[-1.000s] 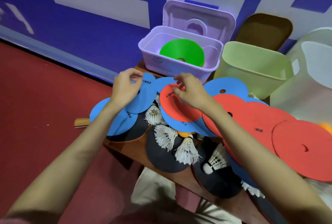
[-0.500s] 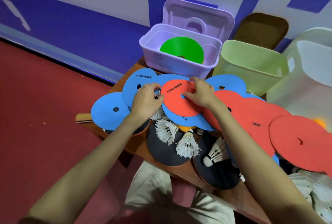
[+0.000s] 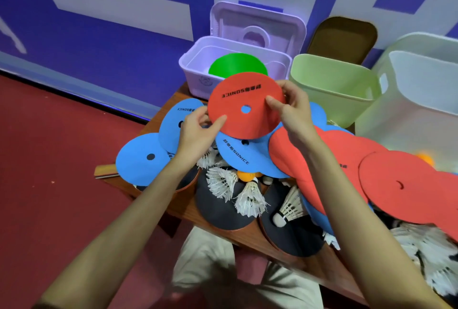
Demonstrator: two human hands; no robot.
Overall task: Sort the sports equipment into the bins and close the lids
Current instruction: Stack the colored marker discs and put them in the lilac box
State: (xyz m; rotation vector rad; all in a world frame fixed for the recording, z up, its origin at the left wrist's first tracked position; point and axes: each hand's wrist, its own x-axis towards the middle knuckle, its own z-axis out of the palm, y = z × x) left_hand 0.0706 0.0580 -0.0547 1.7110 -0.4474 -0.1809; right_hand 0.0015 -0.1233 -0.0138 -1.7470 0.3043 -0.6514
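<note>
Your right hand (image 3: 292, 112) and left hand (image 3: 198, 130) now pinch the red disc (image 3: 244, 105) in their fingers, lifted off the worktop (image 3: 188, 212) pile, just before the purple bin (image 3: 195, 78), ready to drop in.

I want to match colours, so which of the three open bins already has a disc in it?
The purple bin, farthest left: a green disc lies inside.

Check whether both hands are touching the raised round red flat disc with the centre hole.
Touching. The head view shows the left hand pinching the red disc at its lower left edge and the right hand gripping its right edge, thumb on top.
</note>
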